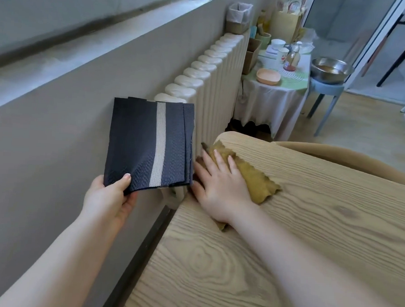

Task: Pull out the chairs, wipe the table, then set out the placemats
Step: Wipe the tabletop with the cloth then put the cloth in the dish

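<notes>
Cloth (254,179) under flat right hand (220,189) | left hand (110,195) grips placemats (148,143)

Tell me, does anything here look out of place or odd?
Nothing is spilled or damaged. One small oddity: the left hand holds the folded dark blue placemats with a beige stripe off the table's edge, while the right hand presses the mustard-yellow cloth on the light wooden table.

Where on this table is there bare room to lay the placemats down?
The wooden table is bare right of the right hand and yellow cloth, and in the near stretch below the forearm. The radiator-side edge is taken by hand and cloth. The left hand holds the folded placemats off the table.
</notes>
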